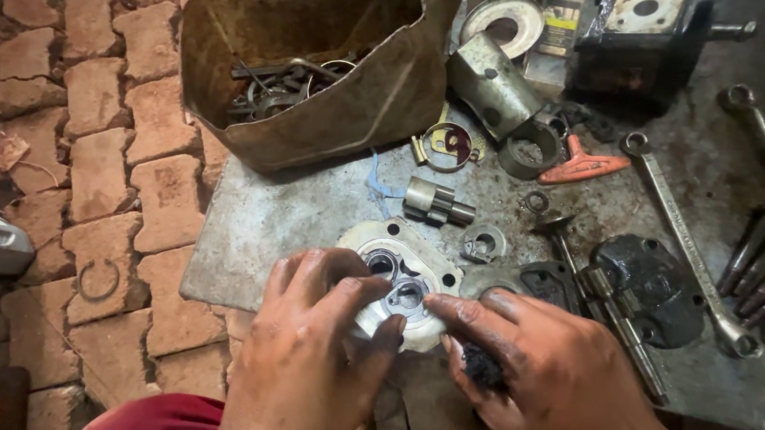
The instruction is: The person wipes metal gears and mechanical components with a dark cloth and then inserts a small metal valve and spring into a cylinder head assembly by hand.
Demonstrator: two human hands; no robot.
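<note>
Both hands work on a pale metal plate [408, 271] lying at the near edge of a grey sheet [268, 222]. The left hand [307, 352] curls its fingers over the plate's near rim, gripping it. The right hand [547, 369] pinches a black rag [482, 366] and touches the plate's edge. A small gear shaft [437, 201] lies just beyond, a long wrench [685, 241] to the right.

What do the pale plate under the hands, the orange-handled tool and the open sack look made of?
Plate: likely cast aluminium, pale matte grey with machined bores. Orange-handled tool: handle apparently moulded plastic, smooth and uniformly coloured. Sack: stiff, grimy brown material, maybe leather or coated fabric; creased and sagging.
</note>
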